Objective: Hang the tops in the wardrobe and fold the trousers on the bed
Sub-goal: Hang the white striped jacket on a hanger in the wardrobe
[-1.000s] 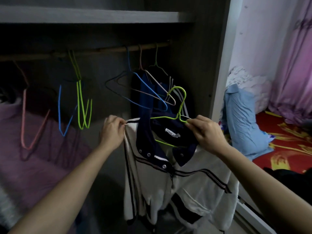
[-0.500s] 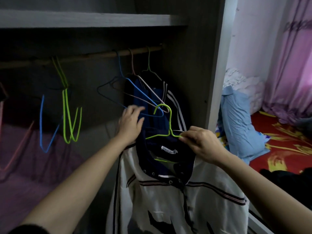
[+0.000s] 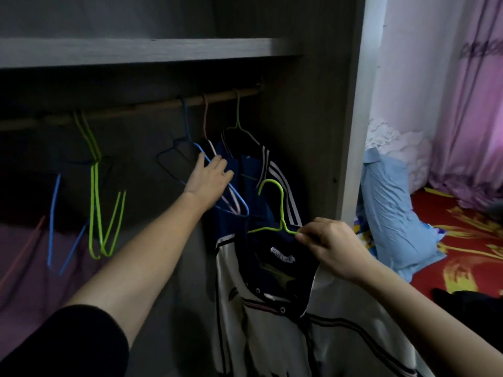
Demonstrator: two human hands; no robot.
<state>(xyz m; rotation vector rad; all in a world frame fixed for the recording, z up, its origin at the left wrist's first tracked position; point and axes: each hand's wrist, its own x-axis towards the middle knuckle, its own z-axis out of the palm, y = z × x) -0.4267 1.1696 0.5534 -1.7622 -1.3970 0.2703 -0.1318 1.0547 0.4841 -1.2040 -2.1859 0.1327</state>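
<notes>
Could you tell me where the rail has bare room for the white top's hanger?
The rail is bare between the paired green hangers and the blue hanger. Its right end is crowded with the pink hanger and a hung top.

White wall right, pink curtain beside it; red patterned surface below, perhaps bedspread; grey shelf left, shadowed.

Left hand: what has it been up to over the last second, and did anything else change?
The left hand let go of the white top at its shoulder and rose to the empty hangers on the rail, fingers straight against them. The right hand still pinches the green hanger carrying the top.
</notes>
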